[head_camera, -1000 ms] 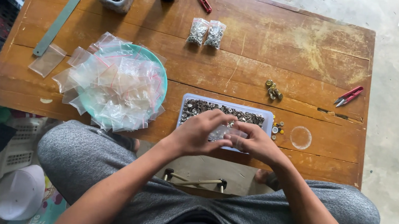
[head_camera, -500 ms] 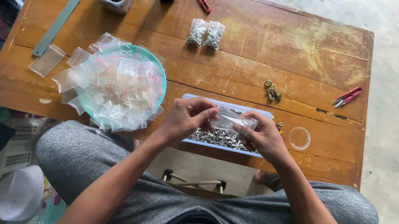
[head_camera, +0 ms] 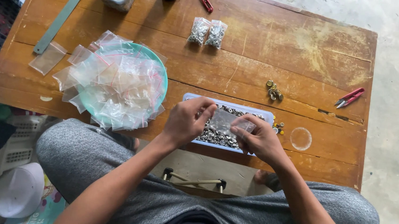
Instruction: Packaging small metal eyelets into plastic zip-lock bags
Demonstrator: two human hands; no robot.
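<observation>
We see a worn wooden table (head_camera: 271, 46) carrying a teal bowl (head_camera: 161, 71) of plastic bags, 2 filled bags (head_camera: 207, 32), a tray of metal buttons (head_camera: 230, 110), loose buttons (head_camera: 274, 90), a metal ruler (head_camera: 61, 16) — and 2 red snips (head_camera: 350, 97).

Table (head_camera: 271, 42): worn brown wood, pale scuffs. 
Bowl (head_camera: 163, 78): turquoise, heaped with clear zip bags (head_camera: 116, 89), red-lined at their seals. 
Tray (head_camera: 261, 114): pale blue, filled with silver metal buttons (head_camera: 209, 135). 
Snips (head_camera: 350, 97): red-handled. 
Ruler (head_camera: 61, 17): grey-green. 
Trousers (head_camera: 110, 166): mottled grey.
</observation>
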